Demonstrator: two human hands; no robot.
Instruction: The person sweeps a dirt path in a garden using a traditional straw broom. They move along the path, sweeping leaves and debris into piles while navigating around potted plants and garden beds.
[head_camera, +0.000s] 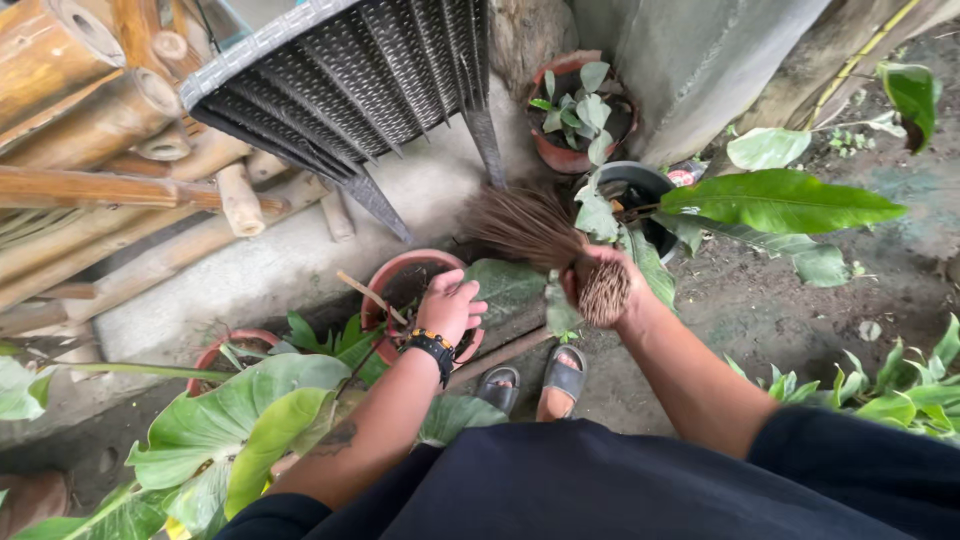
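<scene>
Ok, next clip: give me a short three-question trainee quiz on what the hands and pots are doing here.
1. True or false: the right hand grips a bundle of thin brown sticks.
2. What does the left hand rest on?
A. a bamboo pole
B. the rim of a terracotta pot
C. a sandal
3. Fill in: the left wrist wears a black ____.

Key:
1. True; the hand is closed around the bundle's bound end.
2. B
3. wristband
</scene>
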